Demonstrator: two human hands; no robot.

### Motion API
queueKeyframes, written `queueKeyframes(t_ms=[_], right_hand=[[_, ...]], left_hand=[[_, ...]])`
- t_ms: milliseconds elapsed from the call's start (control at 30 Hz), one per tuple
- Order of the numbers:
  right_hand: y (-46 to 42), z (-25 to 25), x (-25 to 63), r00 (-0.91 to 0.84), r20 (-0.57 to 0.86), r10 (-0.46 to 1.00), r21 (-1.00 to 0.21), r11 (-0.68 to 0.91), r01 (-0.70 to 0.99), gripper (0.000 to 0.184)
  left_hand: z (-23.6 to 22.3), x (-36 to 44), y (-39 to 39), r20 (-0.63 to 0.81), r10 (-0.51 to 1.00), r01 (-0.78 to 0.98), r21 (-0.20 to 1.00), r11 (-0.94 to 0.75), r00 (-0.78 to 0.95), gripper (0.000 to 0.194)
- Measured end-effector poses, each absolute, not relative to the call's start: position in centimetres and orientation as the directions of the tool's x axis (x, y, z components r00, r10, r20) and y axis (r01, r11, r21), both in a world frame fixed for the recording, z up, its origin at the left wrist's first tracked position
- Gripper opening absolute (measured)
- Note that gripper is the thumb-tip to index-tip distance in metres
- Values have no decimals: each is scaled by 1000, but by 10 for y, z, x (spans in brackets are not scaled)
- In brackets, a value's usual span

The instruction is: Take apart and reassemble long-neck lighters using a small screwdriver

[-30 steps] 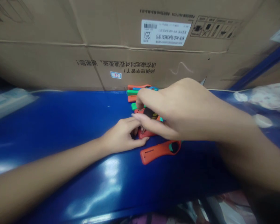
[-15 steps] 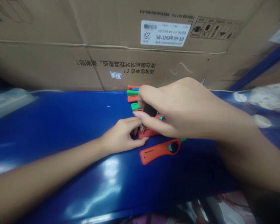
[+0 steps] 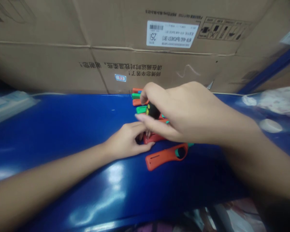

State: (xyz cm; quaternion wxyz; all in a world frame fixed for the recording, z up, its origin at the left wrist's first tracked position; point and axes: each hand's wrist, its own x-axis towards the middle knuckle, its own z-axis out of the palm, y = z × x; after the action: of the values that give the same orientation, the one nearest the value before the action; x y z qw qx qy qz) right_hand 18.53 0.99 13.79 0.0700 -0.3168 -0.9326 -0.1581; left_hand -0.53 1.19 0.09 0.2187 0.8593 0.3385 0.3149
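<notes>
A red long-nosed lighter (image 3: 154,138) lies on the blue surface, its left end between the thumb and fingers of my left hand (image 3: 129,140). Above that end, my right hand (image 3: 181,111) is closed around a short screwdriver (image 3: 152,110) with a black handle and yellow marks on its butt. The screwdriver points down toward the lighter; its tip is hidden by my fingers. Nearer to me lies an orange lighter (image 3: 165,157) with a black and green trigger part and a green nozzle. My right hand covers the far end of the red lighter.
Beyond my hands, several orange and green lighters (image 3: 136,102) lie in a row, partly covered. A large cardboard box (image 3: 111,25) stands behind the blue shelf (image 3: 87,187). Plastic-wrapped goods (image 3: 12,104) are at left, and a white round piece (image 3: 270,125) sits at right.
The screwdriver handle has turned and tilted in my right hand, so its yellow-marked butt now shows. My right fingers have shifted slightly; my left hand stays on the red lighter.
</notes>
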Motion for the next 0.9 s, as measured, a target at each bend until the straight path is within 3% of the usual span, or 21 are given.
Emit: queueKeyframes(t_ms=[133, 300, 400, 567, 733, 900], right_hand=[[12, 139, 187, -782, 224, 582, 217, 752, 622, 43], [12, 139, 187, -803, 256, 538, 262, 761, 594, 37], [12, 140, 187, -814, 249, 525, 216, 789, 575, 30], [12, 139, 188, -831, 240, 501, 220, 806, 550, 35], [12, 139, 189, -833, 215, 510, 184, 816, 547, 43], [12, 140, 188, -818, 236, 524, 237, 786, 572, 34]], left_hand=[[1, -6, 13, 409, 690, 435, 558, -707, 597, 12], [2, -6, 13, 405, 692, 446, 549, -707, 597, 13], [2, -5, 12, 412, 703, 441, 567, -696, 580, 14], [2, -5, 12, 352, 722, 440, 608, -660, 596, 12], [2, -5, 13, 401, 705, 442, 571, -692, 585, 14], [3, -5, 12, 373, 721, 462, 577, -673, 584, 12]])
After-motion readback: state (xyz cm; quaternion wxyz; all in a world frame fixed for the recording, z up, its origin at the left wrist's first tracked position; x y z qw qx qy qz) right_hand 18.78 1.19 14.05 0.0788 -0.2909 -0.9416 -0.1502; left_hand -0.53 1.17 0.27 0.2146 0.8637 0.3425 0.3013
